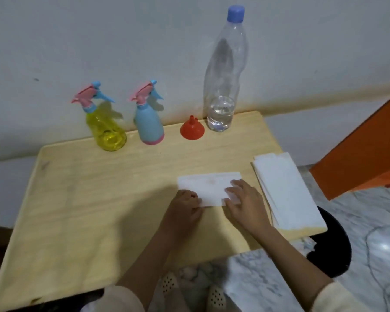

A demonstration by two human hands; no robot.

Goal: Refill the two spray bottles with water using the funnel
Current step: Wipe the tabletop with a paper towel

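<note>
A yellow spray bottle (106, 129) and a blue spray bottle (149, 122), both with pink and blue trigger heads on, stand at the back of the wooden table (88, 199). An orange funnel (192, 129) sits mouth down to their right. Beside it stands a tall clear water bottle (225, 70) with a blue cap and a little water at the bottom. My left hand (185, 204) and my right hand (243, 199) both rest on a folded white paper towel (208, 188) that lies flat near the table's front right, each pinching an edge.
A stack of white paper towels (286, 190) lies along the table's right edge. An orange board (365, 149) leans at the right. A black round object (331, 244) sits on the marble floor (369, 255) below the table corner. A white wall is behind the bottles.
</note>
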